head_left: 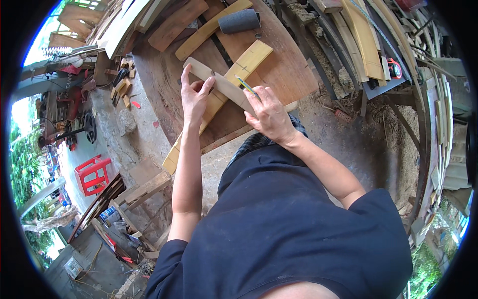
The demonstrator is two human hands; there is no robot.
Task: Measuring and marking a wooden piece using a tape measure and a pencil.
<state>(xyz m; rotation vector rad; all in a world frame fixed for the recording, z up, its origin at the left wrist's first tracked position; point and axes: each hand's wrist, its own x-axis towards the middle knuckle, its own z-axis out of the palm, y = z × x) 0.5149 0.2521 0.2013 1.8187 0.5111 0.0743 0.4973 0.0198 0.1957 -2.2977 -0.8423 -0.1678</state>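
Note:
A flat, pale brown wooden strip (225,87) lies at a slant across a long yellowish wooden bar (253,59), which has dark lines marked on it. My left hand (195,99) grips the strip near its far left end, thumb on its face and forefinger stretched along the end edge. Between the fingers of my right hand (271,117) is a pencil (246,84), its tip over the yellowish bar just beyond the strip. That hand rests over the strip's near right end and hides part of it. Beneath them is a brown wooden worktop (289,65).
On the worktop's far side lie a dark grey roll (239,22), a curved yellowish piece (211,31) and a reddish-brown board (178,25). Stacked planks and a tape measure (394,69) are at right. A red plastic stool (93,175) and small wood blocks (121,88) are at left.

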